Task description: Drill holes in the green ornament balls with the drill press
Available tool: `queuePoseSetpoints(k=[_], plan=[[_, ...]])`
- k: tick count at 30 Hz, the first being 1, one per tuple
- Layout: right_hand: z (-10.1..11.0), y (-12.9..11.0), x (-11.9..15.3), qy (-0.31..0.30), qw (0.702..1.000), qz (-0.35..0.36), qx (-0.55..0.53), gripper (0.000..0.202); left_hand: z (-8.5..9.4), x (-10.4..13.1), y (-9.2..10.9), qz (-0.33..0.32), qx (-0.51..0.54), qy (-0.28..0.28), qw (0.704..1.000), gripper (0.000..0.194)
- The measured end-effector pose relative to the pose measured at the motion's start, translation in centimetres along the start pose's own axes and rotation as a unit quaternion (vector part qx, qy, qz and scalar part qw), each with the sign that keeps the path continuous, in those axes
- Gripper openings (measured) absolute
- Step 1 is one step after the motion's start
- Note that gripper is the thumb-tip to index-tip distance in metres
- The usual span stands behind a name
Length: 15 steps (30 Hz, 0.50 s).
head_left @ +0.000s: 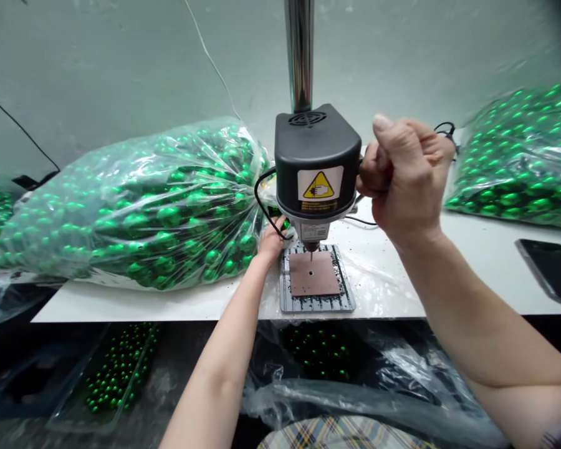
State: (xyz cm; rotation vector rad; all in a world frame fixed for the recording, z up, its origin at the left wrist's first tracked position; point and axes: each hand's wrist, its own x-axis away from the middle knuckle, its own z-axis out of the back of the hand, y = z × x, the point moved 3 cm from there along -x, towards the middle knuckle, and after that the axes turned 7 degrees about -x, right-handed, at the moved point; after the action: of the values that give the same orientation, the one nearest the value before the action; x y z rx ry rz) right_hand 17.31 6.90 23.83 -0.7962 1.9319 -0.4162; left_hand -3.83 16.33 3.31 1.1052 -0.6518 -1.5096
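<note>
A black drill press [318, 156] on a chrome column stands at the centre, its thin bit pointing down over a brown square plate [303, 280] with a small hole. The plate lies on a grey slotted base [285, 305] strewn with dark shavings. My right hand [404, 174] is closed in a fist at the right side of the drill head; what it grips is hidden. My left hand [272, 240] reaches behind and left of the base, beside green shiny balls at the mouth of a big clear bag [144, 212]. Its fingertips are partly hidden by the cable.
Another bag of green balls [523, 156] is at the right, with a phone [554, 268] in front of it on the white table [168, 305]. Below the table edge are a clear bin of green balls [112, 374] and plastic sheeting holding more balls [322, 352].
</note>
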Motion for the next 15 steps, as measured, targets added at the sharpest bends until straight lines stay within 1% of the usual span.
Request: queuePoseSetpoints(k=[3,4,6,9,12,14,15], plan=[[0.0,0.0,0.1,-0.002,1.000,-0.002,-0.003,0.050,-0.7,-0.3,-0.4,0.015,-0.106,-0.058,0.993,0.035],[0.0,0.0,0.1,-0.004,1.000,-0.004,-0.001,0.050,-0.6,-0.2,-0.4,0.013,-0.132,-0.062,0.989,0.036],[0.1,0.0,0.0,-0.010,1.000,-0.008,0.005,0.052,-0.3,0.2,-0.2,0.001,-0.157,-0.042,0.987,0.037],[0.1,0.1,-0.1,-0.022,1.000,0.000,0.013,0.055,0.6,1.2,-0.1,-0.021,-0.160,0.014,0.987,0.041],[0.1,0.2,-0.2,-0.031,0.999,0.017,0.020,0.057,1.3,2.8,0.1,-0.039,-0.133,0.039,0.990,0.043],[0.0,0.3,-0.2,-0.030,0.999,0.025,0.018,0.057,1.7,4.1,0.5,-0.038,-0.100,0.050,0.993,0.041],[0.0,0.3,-0.2,-0.029,0.999,0.025,0.017,0.057,2.0,4.9,0.9,-0.032,-0.079,0.065,0.994,0.041]])
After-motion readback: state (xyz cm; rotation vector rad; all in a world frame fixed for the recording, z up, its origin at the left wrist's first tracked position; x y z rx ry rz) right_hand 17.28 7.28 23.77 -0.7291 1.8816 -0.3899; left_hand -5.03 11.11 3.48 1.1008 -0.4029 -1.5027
